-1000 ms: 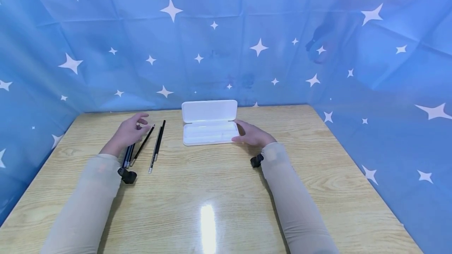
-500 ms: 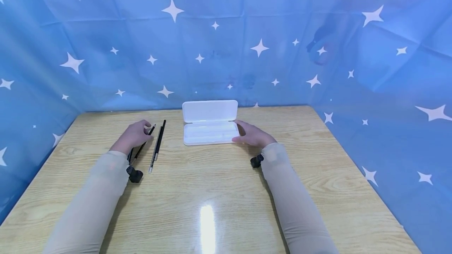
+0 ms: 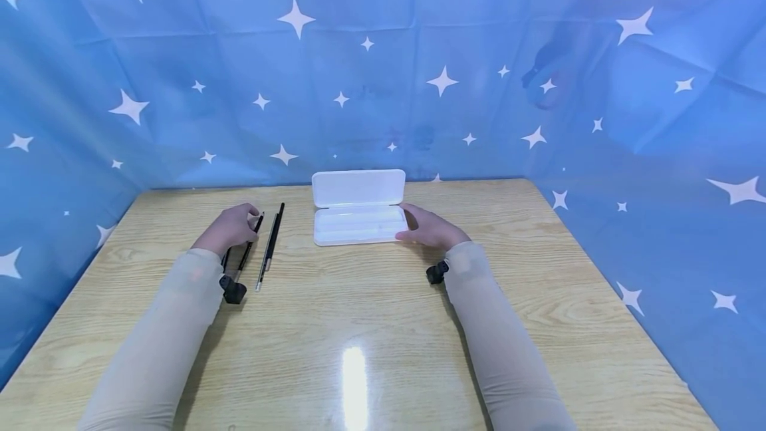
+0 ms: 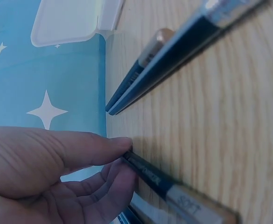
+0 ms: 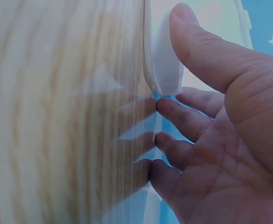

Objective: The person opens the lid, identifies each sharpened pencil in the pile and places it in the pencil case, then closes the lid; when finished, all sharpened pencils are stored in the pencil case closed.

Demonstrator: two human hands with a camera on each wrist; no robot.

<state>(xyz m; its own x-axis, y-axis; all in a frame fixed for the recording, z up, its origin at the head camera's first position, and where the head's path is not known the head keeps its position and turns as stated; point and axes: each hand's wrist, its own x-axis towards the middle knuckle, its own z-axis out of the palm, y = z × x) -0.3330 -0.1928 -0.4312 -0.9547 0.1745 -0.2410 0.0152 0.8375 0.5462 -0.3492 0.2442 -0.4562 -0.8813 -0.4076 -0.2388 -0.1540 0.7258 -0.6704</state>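
Note:
My left hand (image 3: pixel 230 227) is at the left of the table, thumb and fingertips pinching a dark pencil (image 4: pixel 192 203). The pencil's lighter end, lettered SOFT, points toward the wrist camera. Near the back, a white pencil case (image 3: pixel 359 242) stands with its lid (image 3: pixel 359 188) raised and its shallow compartments bare. My right hand (image 3: pixel 432 228) holds the case at its right end, thumb at the front corner and forefinger farther back. In the right wrist view the lower fingertips (image 5: pixel 162 170) rest against the tabletop.
Two more pencils (image 4: pixel 174 58) lie close together just right of the left hand. Another dark pencil (image 3: pixel 225 259) is partly hidden under the left wrist. A blue star-patterned cloth (image 3: pixel 383 85) hangs behind the wooden table (image 3: pixel 299 324).
My left hand has moved right and slightly toward me, from above the pencils, and its fingers have closed on one. My right hand and the case stay put.

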